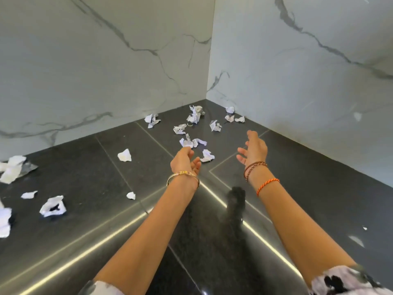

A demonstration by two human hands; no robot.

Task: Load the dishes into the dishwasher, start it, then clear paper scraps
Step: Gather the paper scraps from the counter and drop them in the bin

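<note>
I log the floor [70,237] as dark stone-look tile, polished and glossy, with bright streaks of reflected light running across it. The walls [106,67] look like white marble with grey veins, smooth, with a soft sheen. The paper scraps [192,143] are white, matt, crumpled and creased. On my left wrist I see a shiny gold-coloured metal bangle [182,175]; on my right, braided cord bracelets [255,167], matt, brown and orange. Sleeves [344,282]: printed cloth.

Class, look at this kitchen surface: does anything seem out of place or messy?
Yes. Crumpled paper scraps lie scattered over the dark countertop, clustered near the marble corner and strewn along the left edge. Both hands, left hand and right hand, reach toward them, empty.
</note>
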